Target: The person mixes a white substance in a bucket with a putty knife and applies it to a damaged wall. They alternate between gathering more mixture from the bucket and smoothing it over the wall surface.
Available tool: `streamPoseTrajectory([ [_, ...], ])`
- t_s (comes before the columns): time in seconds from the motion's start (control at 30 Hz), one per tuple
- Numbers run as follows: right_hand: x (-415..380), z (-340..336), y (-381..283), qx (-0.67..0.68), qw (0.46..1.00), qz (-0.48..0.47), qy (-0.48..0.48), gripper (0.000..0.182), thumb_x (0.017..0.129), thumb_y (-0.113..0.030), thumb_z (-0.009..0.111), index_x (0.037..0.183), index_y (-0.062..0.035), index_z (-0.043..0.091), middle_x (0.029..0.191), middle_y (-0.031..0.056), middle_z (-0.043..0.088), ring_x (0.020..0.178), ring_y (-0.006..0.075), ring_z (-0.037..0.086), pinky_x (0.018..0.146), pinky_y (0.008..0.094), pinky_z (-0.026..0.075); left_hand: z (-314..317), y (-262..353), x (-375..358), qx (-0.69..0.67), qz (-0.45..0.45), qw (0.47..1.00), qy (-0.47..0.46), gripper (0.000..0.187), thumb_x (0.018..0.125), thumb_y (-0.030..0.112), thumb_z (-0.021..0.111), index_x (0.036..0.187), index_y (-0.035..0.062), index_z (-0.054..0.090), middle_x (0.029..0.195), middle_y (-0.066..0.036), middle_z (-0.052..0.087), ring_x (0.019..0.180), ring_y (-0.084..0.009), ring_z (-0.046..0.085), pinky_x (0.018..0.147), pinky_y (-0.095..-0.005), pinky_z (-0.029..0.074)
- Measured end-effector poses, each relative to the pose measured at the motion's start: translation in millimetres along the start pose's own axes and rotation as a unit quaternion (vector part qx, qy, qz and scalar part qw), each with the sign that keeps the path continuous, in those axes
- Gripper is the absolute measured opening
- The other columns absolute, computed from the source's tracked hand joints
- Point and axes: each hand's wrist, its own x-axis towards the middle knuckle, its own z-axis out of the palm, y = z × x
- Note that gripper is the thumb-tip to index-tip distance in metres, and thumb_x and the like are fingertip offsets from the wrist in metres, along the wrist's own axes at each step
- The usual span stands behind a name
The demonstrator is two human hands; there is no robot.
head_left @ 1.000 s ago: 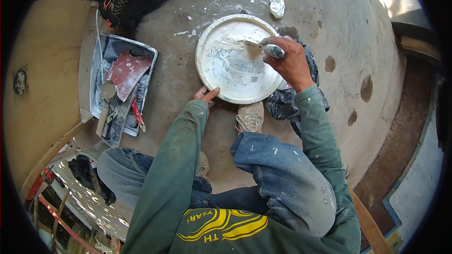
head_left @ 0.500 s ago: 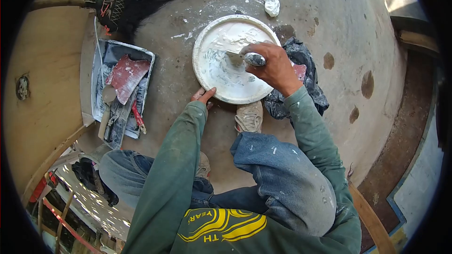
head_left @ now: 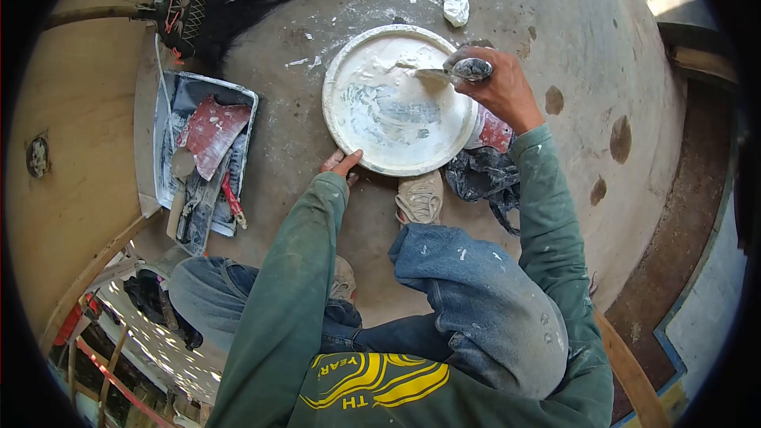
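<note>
A round white tray (head_left: 337, 123) with a raised rim sits on the floor, coated inside with white paste (head_left: 366, 71). My right hand (head_left: 505, 89) is wrapped around the handle of a putty knife (head_left: 433, 74), whose blade touches the paste near the tray's upper right. A greyish patch of tray bottom shows through the thinned paste at the middle. At the lower left rim, my left hand (head_left: 342, 163) grips the tray's edge, its thumb on top and its other fingers partly hidden beneath.
At left, a rectangular paint tray (head_left: 252, 103) holds a red scraper (head_left: 212, 131) and other smeared tools. A black broom (head_left: 230, 12) lies above it. Black plastic (head_left: 483, 174) and a red piece (head_left: 497, 133) lie right of the round tray; a crumpled white wrapper (head_left: 453, 0) lies beyond. My shoe (head_left: 419, 196) is close to its rim.
My right hand has moved right and slightly up with the putty knife, from over the tray's middle to its upper right. My left hand stays at the rim.
</note>
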Motion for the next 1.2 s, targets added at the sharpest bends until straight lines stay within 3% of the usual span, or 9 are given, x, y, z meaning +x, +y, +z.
streamPoseTrajectory([
  [0.37, -34.1, 9.6, 1.2, 0.102, 0.986, 0.078, 0.103, 0.035, 0.070, -0.008, 0.083, 0.102, -0.0071, 0.073, 0.095, 0.0102, 0.074, 0.085, 0.0228, 0.071, 0.078, 0.0339, 0.055, -22.6, 10.3, -17.3, 0.063, -0.037, 0.997, 0.015, 0.057, 0.085, 0.035, 0.075, 0.136, 0.0176, 0.056, 0.119, -0.001, 0.068, 0.111, -0.0157, 0.058, 0.089, -0.0371, 0.037],
  [0.53, -74.9, 36.4, -3.8, 0.393, 0.836, 0.249, 0.290, 0.022, 0.082, -0.008, 0.081, 0.098, 0.0027, 0.071, 0.091, 0.0071, 0.073, 0.079, 0.0115, 0.068, 0.071, 0.0274, 0.056, -15.8, 25.7, -41.1, 0.118, 0.179, 0.955, 0.204, 0.021, 0.090, 0.018, 0.071, 0.099, -0.0004, 0.071, 0.082, -0.008, 0.072, 0.073, -0.0154, 0.065, 0.070, -0.0285, 0.052],
  [0.7, -106.7, 72.9, -23.8, 0.576, 0.695, 0.275, 0.331, 0.031, 0.086, -0.005, 0.075, 0.114, 0.0024, 0.064, 0.105, 0.0099, 0.070, 0.091, 0.0143, 0.068, 0.075, 0.0288, 0.058, 84.9, 29.2, -44.6, 0.186, 0.134, 0.960, -0.162, 0.055, 0.099, 0.053, 0.053, 0.131, 0.0084, 0.062, 0.109, -0.007, 0.072, 0.099, -0.0153, 0.066, 0.082, -0.0281, 0.048],
  [0.83, -120.7, 81.3, -46.8, 0.585, 0.696, 0.300, 0.289, 0.034, 0.084, -0.005, 0.077, 0.115, 0.0021, 0.064, 0.108, 0.0077, 0.069, 0.094, 0.0127, 0.066, 0.081, 0.0271, 0.053, 170.9, 42.5, -51.4, 0.013, -0.003, 0.986, -0.164, 0.058, 0.098, 0.054, 0.054, 0.133, 0.0077, 0.055, 0.121, -0.012, 0.065, 0.108, -0.0250, 0.064, 0.092, -0.0443, 0.053],
  [0.9, -124.3, 68.4, -50.8, 0.402, 0.845, 0.279, 0.214, 0.041, 0.082, -0.006, 0.077, 0.119, 0.0011, 0.063, 0.108, 0.0122, 0.071, 0.097, 0.0192, 0.068, 0.083, 0.0307, 0.053, 174.3, 38.9, -30.5, -0.008, 0.036, 0.985, -0.167, 0.055, 0.098, 0.052, 0.055, 0.131, 0.0078, 0.055, 0.120, -0.012, 0.065, 0.108, -0.0263, 0.064, 0.091, -0.0474, 0.054],
  [1.0, -137.2, 50.9, -25.7, 0.184, 0.956, 0.187, 0.132, 0.044, 0.079, -0.008, 0.076, 0.120, -0.0012, 0.062, 0.107, 0.0157, 0.069, 0.101, 0.0299, 0.067, 0.086, 0.0369, 0.052, 159.6, 48.7, -39.9, -0.055, 0.020, 0.990, -0.129, 0.047, 0.099, 0.040, 0.058, 0.128, 0.0037, 0.052, 0.112, -0.017, 0.068, 0.102, -0.0315, 0.066, 0.085, -0.0555, 0.056],
  [1.03, -140.9, 39.7, -12.7, 0.185, 0.956, 0.187, 0.133, 0.044, 0.079, -0.008, 0.076, 0.120, -0.0012, 0.062, 0.107, 0.0157, 0.069, 0.101, 0.0299, 0.067, 0.086, 0.0369, 0.052, 148.0, 58.6, -40.9, -0.034, 0.008, 0.990, -0.135, 0.045, 0.099, 0.037, 0.057, 0.127, 0.0027, 0.051, 0.109, -0.019, 0.069, 0.100, -0.0326, 0.067, 0.084, -0.0562, 0.057],
  [1.1, -144.8, 16.8, 15.5, -0.148, 0.959, 0.175, 0.167, 0.049, 0.076, -0.015, 0.078, 0.121, -0.0040, 0.061, 0.105, 0.0180, 0.066, 0.102, 0.0377, 0.062, 0.088, 0.0444, 0.050, 131.4, 66.0, -38.5, -0.040, 0.011, 0.994, -0.100, 0.034, 0.100, 0.033, 0.056, 0.113, 0.0020, 0.052, 0.095, -0.021, 0.069, 0.076, -0.0330, 0.069, 0.069, -0.0535, 0.062],
  [1.2, -133.9, 18.0, 55.5, -0.243, 0.922, 0.270, 0.137, 0.052, 0.075, -0.023, 0.081, 0.119, -0.0046, 0.061, 0.103, 0.0160, 0.064, 0.099, 0.0370, 0.060, 0.088, 0.0501, 0.047, 90.1, 58.6, -14.5, -0.009, 0.046, 0.991, -0.126, 0.031, 0.099, 0.033, 0.057, 0.105, 0.0030, 0.052, 0.075, -0.015, 0.064, 0.057, -0.0300, 0.065, 0.053, -0.0485, 0.059],
])
